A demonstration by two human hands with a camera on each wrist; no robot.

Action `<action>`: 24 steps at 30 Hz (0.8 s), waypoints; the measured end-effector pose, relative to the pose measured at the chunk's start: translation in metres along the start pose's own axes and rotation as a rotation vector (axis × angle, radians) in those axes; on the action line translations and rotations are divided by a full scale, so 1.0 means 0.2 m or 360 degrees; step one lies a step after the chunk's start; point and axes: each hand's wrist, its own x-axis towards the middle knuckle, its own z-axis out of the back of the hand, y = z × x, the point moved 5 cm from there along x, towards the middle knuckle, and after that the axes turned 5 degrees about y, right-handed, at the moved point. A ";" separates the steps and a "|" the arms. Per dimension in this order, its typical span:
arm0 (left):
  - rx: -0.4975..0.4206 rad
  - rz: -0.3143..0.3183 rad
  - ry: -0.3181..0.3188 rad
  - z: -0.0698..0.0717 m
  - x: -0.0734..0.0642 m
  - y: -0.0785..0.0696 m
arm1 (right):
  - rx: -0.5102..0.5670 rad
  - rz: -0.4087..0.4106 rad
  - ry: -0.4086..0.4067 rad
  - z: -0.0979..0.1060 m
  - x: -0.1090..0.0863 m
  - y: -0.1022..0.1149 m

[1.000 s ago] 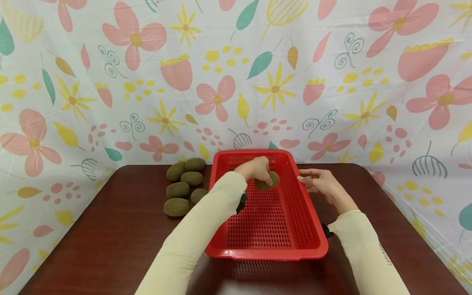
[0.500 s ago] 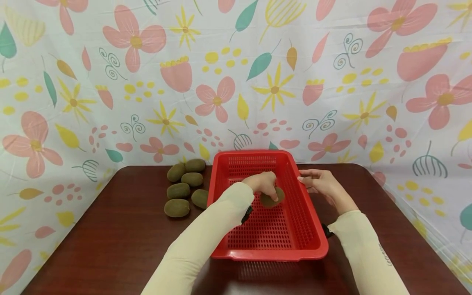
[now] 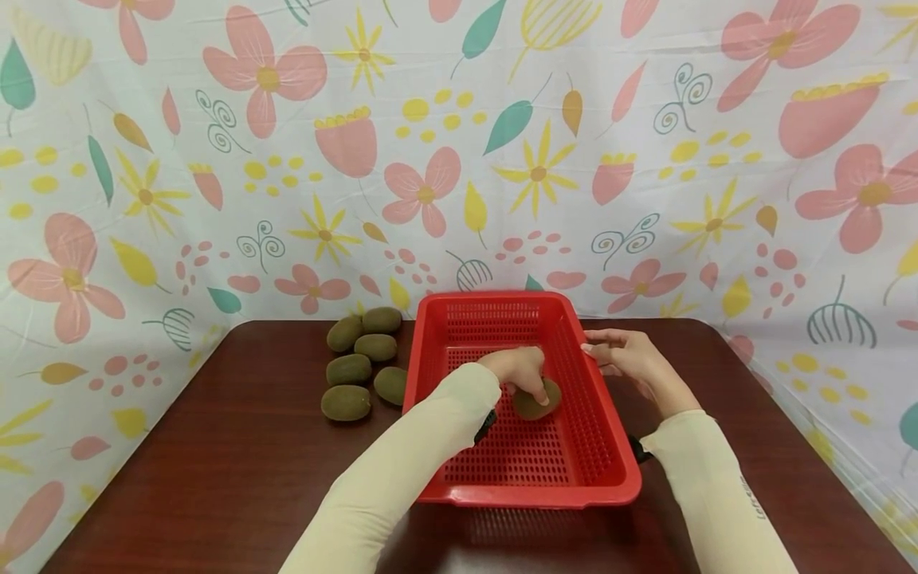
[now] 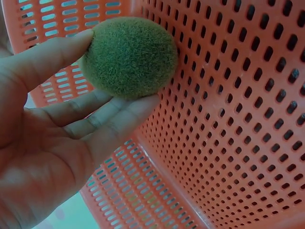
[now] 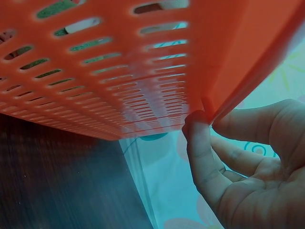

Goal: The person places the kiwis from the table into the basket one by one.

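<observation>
Inside the red plastic basket [image 3: 529, 496], my left hand [image 3: 518, 371] holds a brown fuzzy kiwi [image 3: 538, 401] between thumb and fingers. In the left wrist view the kiwi [image 4: 131, 58] is close to the perforated basket floor [image 4: 224, 109]; whether it touches is hard to tell. On the basket's right side, my right hand [image 3: 631, 363] grips the rim. The right wrist view has the thumb and fingers of that hand [image 5: 248, 157] pinching the rim's lower edge [image 5: 238, 81] from outside.
Several more kiwis [image 3: 347, 403] lie on the dark wooden table [image 3: 215, 470], left of the basket. A flower-print cloth [image 3: 423, 104] hangs behind the table and along its sides.
My left hand has moved the kiwi nearer and slightly right within the basket, and lower in the view. My right hand stays at the rim.
</observation>
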 end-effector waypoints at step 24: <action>-0.0070 -0.0031 0.0080 0.04 -0.05 -0.04 | 0.0016 0.0006 0.0016 0.00 0.00 -0.01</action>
